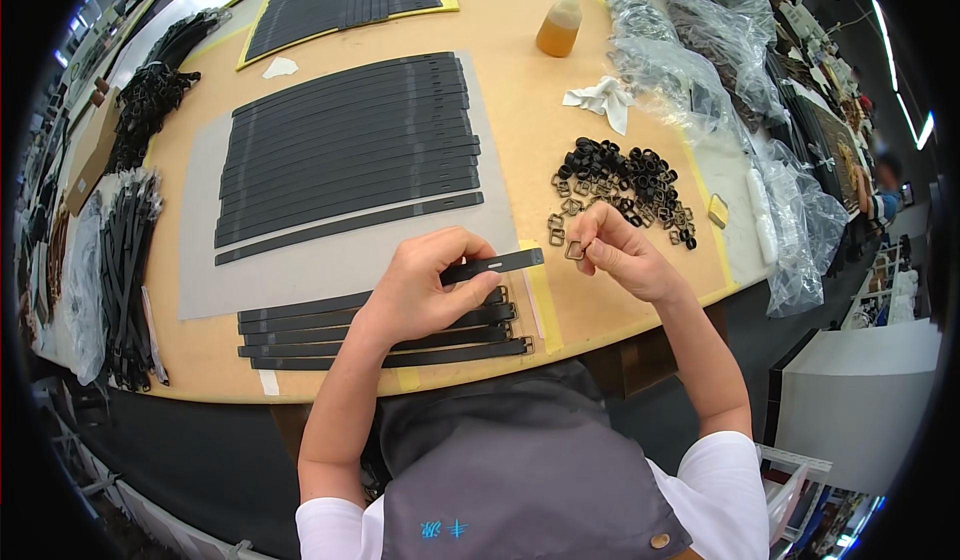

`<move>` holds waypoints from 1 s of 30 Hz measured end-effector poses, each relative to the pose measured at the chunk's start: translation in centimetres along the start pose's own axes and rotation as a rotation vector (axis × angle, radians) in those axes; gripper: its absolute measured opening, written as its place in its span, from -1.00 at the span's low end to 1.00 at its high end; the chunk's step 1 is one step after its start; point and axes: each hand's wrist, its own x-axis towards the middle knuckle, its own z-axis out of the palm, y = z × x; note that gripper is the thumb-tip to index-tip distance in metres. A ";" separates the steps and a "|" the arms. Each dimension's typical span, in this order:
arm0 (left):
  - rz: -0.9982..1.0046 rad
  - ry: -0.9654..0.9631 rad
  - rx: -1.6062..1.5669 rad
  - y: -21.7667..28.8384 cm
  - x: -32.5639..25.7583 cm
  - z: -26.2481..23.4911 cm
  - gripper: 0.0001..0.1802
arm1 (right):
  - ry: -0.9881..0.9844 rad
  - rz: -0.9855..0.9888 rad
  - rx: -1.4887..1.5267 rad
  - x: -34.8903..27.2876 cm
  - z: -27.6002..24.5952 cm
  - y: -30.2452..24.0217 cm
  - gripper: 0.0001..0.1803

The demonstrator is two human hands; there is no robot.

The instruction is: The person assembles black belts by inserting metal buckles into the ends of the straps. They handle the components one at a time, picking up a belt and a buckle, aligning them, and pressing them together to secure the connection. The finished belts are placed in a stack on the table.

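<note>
Our left hand [425, 285] pinches a thin black strap [500, 261] near its slotted end, above the desk [520, 110]; it looks light and bendy. Our right hand [620, 250], just beside it, nips 1 small metal buckle [575, 250], probably slippery.

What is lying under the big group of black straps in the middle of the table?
A grey sheet lies under the black straps, and the sheet rests on the tan tabletop. The part of the sheet directly beneath the straps is covered and cannot be seen.
</note>
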 end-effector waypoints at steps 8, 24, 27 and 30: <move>-0.135 -0.101 -0.076 1.7 -0.4 -0.8 -0.79 | -0.185 0.051 0.145 1.9 2.8 0.8 -0.85; -0.231 -0.215 -0.035 1.1 -0.4 0.0 -0.81 | -0.185 0.138 -0.459 3.7 6.6 -1.6 -0.88; -0.283 -0.226 -0.071 1.2 -0.2 -0.1 -0.80 | -0.067 0.144 -0.407 3.7 6.5 -0.2 -0.86; -0.286 -0.210 -0.088 0.7 -0.5 0.3 -0.79 | -0.071 0.252 -0.315 3.7 6.5 -0.4 -0.84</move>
